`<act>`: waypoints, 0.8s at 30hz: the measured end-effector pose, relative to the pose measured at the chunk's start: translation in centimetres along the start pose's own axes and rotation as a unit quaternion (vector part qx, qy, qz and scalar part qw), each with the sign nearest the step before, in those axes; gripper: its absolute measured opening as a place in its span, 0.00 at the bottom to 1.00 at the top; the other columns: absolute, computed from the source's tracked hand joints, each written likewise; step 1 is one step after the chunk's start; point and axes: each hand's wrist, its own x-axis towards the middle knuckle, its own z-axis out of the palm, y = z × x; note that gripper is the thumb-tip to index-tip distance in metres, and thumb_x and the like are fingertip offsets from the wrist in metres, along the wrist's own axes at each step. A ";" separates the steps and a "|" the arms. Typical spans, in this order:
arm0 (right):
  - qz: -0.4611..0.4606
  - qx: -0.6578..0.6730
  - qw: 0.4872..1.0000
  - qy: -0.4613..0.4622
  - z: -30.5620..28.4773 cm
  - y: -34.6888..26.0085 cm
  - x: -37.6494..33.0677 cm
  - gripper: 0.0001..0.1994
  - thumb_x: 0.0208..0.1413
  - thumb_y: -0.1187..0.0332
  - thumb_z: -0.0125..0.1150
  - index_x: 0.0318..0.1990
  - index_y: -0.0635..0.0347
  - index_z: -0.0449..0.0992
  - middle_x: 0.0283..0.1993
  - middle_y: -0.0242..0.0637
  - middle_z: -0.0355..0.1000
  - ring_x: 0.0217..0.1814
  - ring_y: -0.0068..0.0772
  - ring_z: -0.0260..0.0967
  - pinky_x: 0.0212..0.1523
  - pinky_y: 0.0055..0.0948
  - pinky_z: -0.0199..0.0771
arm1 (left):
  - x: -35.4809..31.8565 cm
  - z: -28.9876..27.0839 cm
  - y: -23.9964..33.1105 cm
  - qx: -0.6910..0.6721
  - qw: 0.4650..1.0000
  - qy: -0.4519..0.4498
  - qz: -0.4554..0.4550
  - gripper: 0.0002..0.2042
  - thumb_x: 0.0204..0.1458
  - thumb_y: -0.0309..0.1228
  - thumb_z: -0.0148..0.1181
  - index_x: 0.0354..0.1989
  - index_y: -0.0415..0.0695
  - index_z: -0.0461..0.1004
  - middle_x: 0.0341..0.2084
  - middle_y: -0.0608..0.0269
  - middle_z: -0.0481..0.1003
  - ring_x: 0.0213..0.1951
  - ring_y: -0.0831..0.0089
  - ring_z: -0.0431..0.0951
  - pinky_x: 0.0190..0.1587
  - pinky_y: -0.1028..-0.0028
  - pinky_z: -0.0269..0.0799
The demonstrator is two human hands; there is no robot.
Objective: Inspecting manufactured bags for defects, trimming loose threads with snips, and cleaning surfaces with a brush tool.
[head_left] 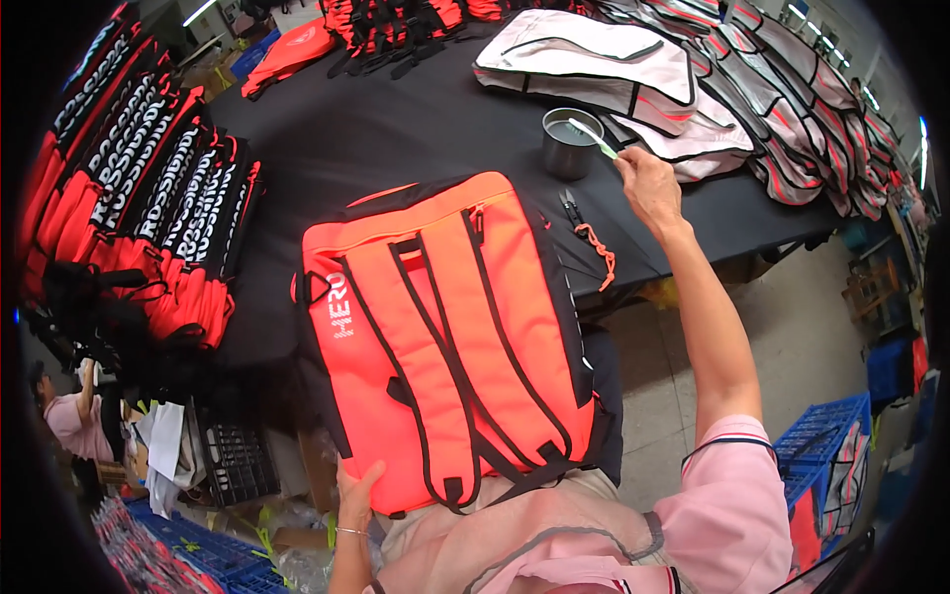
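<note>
An orange-red backpack with black trim leans between my lap and the table edge, its shoulder straps facing up. My left hand grips its lower left corner, the thumb on the orange face and the other fingers mostly hidden. Out to the right, my right hand is closed on a slim white and pale-green stick shaped like a toothbrush. The stick's far end is over the mouth of a dark metal cup. Beside the backpack lie small black thread snips with an orange cord.
Black cloth covers the table. Folded red-and-black bags are stacked at the left. White bag pieces with black edging pile up at the far right. Blue crates stand below on the right. Another person is at the far left.
</note>
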 end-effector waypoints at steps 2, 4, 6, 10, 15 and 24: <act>-0.003 0.016 1.000 0.005 -0.1 0.1 -0.9 0.11 0.58 0.60 0.59 0.41 0.55 0.79 0.34 0.47 0.77 0.40 0.52 0.76 0.41 0.44 0.73 | 0.5 -1.2 0.9 0.047 0.999 -0.014 -0.004 0.29 0.44 0.21 0.68 0.57 0.39 0.66 0.48 0.60 0.74 0.48 0.69 0.75 0.54 0.68 0.70; -0.004 0.027 1.000 0.009 -0.7 0.5 -1.4 0.11 0.58 0.61 0.59 0.41 0.56 0.80 0.33 0.47 0.78 0.38 0.50 0.76 0.40 0.42 0.74 | 0.8 -1.2 5.3 0.092 0.996 -0.022 0.010 0.23 0.44 0.23 0.67 0.52 0.38 0.70 0.43 0.60 0.77 0.42 0.71 0.77 0.49 0.70 0.73; 0.000 0.096 0.995 -0.018 -1.6 0.3 -1.5 0.11 0.58 0.62 0.60 0.41 0.58 0.80 0.31 0.45 0.78 0.34 0.45 0.77 0.38 0.38 0.74 | 1.9 -3.0 9.6 0.170 0.985 -0.024 0.028 0.17 0.44 0.25 0.67 0.44 0.36 0.75 0.38 0.61 0.78 0.38 0.71 0.77 0.45 0.70 0.74; -0.017 0.171 0.985 -0.027 -3.7 -1.6 -1.9 0.10 0.58 0.65 0.61 0.41 0.62 0.80 0.25 0.36 0.76 0.27 0.23 0.72 0.32 0.25 0.71 | 5.8 -7.0 20.2 0.213 0.971 -0.090 0.064 0.26 0.39 0.29 0.69 0.50 0.35 0.73 0.40 0.63 0.77 0.40 0.74 0.78 0.44 0.72 0.75; 0.061 0.341 0.925 -0.154 -4.8 -4.1 -4.3 0.11 0.60 0.65 0.59 0.41 0.64 0.79 0.25 0.26 0.72 0.23 0.12 0.58 0.24 0.16 0.60 | 10.7 -9.7 28.3 0.376 0.907 -0.188 -0.028 0.31 0.37 0.35 0.73 0.51 0.35 0.72 0.42 0.54 0.78 0.40 0.66 0.80 0.46 0.69 0.76; 0.024 0.252 0.956 -0.147 2.0 -7.7 -5.6 0.19 0.52 0.60 0.64 0.47 0.64 0.77 0.39 0.46 0.78 0.40 0.39 0.77 0.45 0.33 0.73 | 10.6 14.1 24.8 0.508 0.731 -0.151 0.430 0.14 0.51 0.33 0.65 0.42 0.37 0.77 0.37 0.50 0.79 0.41 0.56 0.79 0.45 0.67 0.74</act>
